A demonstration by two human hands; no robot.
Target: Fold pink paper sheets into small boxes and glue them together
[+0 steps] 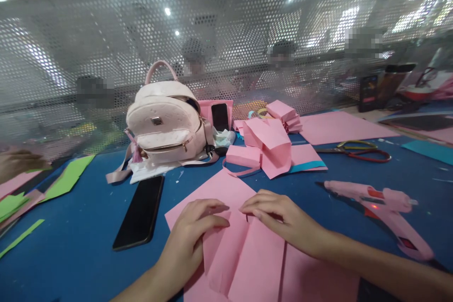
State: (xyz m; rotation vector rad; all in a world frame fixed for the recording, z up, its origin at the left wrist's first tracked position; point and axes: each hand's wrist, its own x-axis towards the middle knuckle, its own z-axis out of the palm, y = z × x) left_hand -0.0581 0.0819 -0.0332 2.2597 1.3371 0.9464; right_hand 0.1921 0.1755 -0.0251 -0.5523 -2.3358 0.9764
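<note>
At the near middle of the blue worktop [88,217], a folded rectangular piece of pink paper [264,255] lies over a flat pink paper sheet [219,186]. The left hand [191,231] and right hand [286,219] touch its far end; I cannot tell whether either grip is clamped or merely resting. Folding seems in hand, and the next move probably calls for even fingertip pressure along the crease.

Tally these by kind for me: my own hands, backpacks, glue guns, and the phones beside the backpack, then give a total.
Hands (your left hand, right hand): 2
Backpack: 1
Glue gun: 1
Phones (flat phone, upright phone): 2
Total: 6
</note>
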